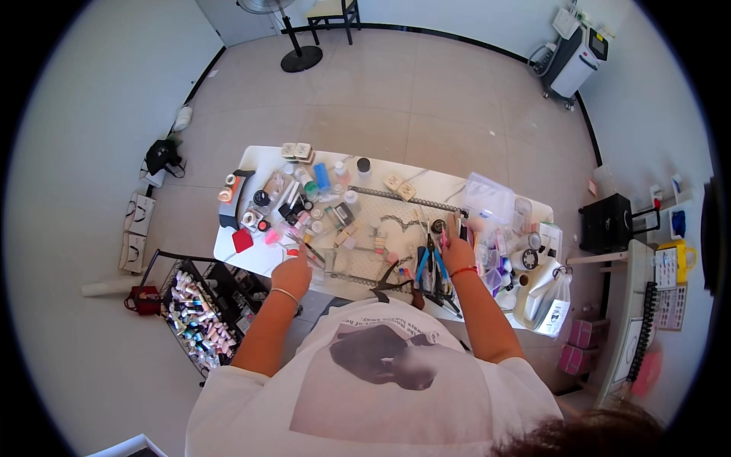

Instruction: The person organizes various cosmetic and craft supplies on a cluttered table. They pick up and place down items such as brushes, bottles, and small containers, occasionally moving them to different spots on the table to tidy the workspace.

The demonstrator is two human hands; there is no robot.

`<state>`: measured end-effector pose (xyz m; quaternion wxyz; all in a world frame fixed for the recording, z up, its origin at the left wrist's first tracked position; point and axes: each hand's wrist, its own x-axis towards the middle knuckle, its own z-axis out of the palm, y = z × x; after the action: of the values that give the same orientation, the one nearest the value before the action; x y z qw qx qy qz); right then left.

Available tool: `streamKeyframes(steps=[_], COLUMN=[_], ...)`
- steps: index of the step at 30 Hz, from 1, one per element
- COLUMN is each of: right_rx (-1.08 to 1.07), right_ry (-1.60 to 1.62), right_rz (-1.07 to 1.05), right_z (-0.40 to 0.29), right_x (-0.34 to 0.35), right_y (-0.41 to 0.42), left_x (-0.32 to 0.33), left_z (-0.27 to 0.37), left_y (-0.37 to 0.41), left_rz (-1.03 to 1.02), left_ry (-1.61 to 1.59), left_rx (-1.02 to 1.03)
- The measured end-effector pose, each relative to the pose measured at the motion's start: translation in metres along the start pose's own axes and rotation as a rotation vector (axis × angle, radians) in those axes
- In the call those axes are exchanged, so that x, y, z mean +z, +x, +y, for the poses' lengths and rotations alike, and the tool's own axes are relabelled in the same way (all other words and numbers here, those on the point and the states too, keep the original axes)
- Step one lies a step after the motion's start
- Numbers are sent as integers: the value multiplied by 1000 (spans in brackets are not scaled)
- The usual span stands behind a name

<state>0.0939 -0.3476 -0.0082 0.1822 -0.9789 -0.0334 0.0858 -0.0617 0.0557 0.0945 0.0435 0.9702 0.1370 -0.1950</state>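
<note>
My left hand (292,275) is over the left part of a marble-patterned white table (228,257). Slim dark tools (314,252) and a small red item (292,252) lie at its fingertips; whether it grips them is unclear. On the right, my right hand (458,254) reaches in among manicure tools, fingers pointing to the far side. A pink tool (444,235) is at its fingers, and I cannot tell if it is held. Just left of that hand are pliers-like nippers with blue handles (422,264). Between my hands lies a pale mat with a dark lace-like border (371,208).
Bottles and jars crowd the table's left, near a red square item (243,241). A clear plastic box (488,197) and a clear bag (551,303) sit at right. A cart of nail polish bottles (200,320) is at left. Beyond stand a fan (301,58) and a wheeled machine (574,63).
</note>
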Motion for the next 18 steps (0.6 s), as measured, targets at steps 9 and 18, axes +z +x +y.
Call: streamKeyframes(steps=[9, 18], right_rx=[-128, -258], right_ry=[153, 999], right_rz=[136, -617], right_z=[-13, -72], right_x=[-11, -44], right_y=[-2, -68], left_x=[-16, -14], left_z=[26, 59], left_y=[-24, -29], left_rz=[-27, -82], left_ry=[-148, -557], left_rx=[-91, 384])
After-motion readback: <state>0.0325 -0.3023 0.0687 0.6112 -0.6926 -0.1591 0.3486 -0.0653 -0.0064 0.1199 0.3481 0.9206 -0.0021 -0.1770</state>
